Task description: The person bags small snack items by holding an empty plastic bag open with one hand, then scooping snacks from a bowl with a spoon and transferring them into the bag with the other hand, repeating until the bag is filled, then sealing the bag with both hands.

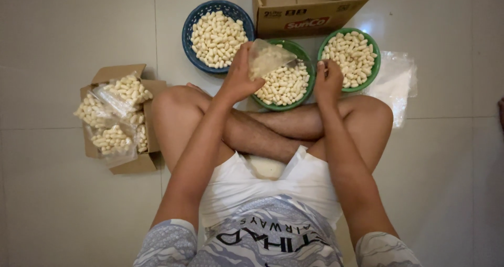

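I sit cross-legged on a tiled floor. My left hand [240,75] grips a small clear plastic bag [266,58] and holds it over the middle green basket [300,50], which is full of pale puffed snack pieces. My right hand [327,80] is closed, with its fingers curled beside the bag's right corner; whether it pinches the bag or holds snack pieces I cannot tell. A blue basket [190,28] and a second green basket [375,62], both filled with the same pieces, flank the middle one.
A low cardboard box [140,164] at my left holds several filled clear bags. A larger open carton [307,15] stands behind the baskets. A pile of empty clear plastic bags [396,80] lies on the floor at the right.
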